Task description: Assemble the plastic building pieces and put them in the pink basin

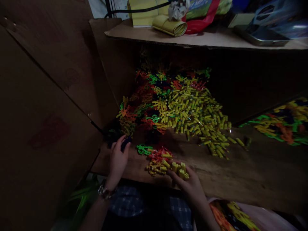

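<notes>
My left hand (119,157), a watch on its wrist, is closed with a dark blue piece (125,144) between thumb and fingers; its exact shape is too dark to make out. In my right hand (190,184) are several small yellow cylinders (179,169), with the fingers curled round them near the table's front edge. Between the hands lie small plastic figures: green ones (143,149), red ones (160,154) and orange-yellow ones (154,167), with a few yellow cylinders on top.
A big pile of yellow cylinders (197,109) spreads over the wooden table (252,173). Mixed coloured figures (127,112) lie behind and left, more (286,122) at the right. A cardboard wall (48,96) stands left; a loaded cardboard shelf (204,40) hangs over the back.
</notes>
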Tool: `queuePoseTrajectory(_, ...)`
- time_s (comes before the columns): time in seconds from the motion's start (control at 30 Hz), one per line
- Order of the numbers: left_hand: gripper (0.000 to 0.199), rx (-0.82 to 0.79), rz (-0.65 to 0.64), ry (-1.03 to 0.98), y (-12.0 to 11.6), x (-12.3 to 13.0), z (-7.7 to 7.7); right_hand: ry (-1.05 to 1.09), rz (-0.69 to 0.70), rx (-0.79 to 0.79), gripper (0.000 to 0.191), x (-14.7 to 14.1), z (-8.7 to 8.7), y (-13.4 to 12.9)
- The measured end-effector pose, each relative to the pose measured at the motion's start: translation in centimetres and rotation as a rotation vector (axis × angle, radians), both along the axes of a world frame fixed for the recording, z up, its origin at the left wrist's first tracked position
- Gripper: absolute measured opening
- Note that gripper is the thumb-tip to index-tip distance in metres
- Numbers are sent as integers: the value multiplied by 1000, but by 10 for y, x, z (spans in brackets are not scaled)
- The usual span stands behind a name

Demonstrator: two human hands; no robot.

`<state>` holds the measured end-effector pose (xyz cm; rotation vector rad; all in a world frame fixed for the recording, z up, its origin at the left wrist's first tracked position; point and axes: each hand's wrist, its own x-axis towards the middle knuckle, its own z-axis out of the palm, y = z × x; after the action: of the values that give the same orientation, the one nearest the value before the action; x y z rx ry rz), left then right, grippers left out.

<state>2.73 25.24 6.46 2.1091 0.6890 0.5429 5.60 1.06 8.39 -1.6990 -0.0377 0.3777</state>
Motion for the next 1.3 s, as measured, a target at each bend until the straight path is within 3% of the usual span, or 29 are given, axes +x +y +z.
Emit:
queuePoseTrajectory(0.1,46,-595,-19,-182,-28,1,19,2,-90,19,42,-9,6,14)
queuePoseTrajectory(0.2,53,-853,-82,-216,-55,2,30,-47,-154,-10,38,-17,11,24)
queuePoseTrajectory(0.47,40,-881,-137,-249,-74,-3,26,-468,-165,-318,19,-23,5,12)
queuePoseTrajectory(0.6,37,-839,-192,-222,-81,-8,29,-748,-105,-472,14,-26,13,15)
queuePoseTrajectory(0.7,37,-768,-213,-187,-84,-12,30,-843,-97,-529,14,-28,19,20)
queuePoseTrajectory(0.8,32,-763,-264,-136,-78,-12,28,-837,-101,-544,12,-28,18,19)
queuePoseTrajectory(0.97,48,-1157,-314,9,-67,-7,18,-589,-47,-443,14,-22,0,6)
queuePoseTrajectory(1.03,53,-1197,-311,37,-65,-4,13,-432,-28,-388,18,-17,-7,0)
queuePoseTrajectory(1.1,53,-1063,-339,24,-62,-1,8,-333,-29,-319,22,-10,-12,-6)
queuePoseTrajectory(1.13,51,-910,-354,6,-60,0,4,-327,-44,-290,23,-6,-14,-9)
queuePoseTrajectory(1.2,50,-433,-364,-22,-52,3,-2,-386,-86,-281,21,6,-15,-16)
queuePoseTrajectory(1.3,67,269,-449,50,-43,2,-11,-431,-96,-312,16,27,-18,-20)
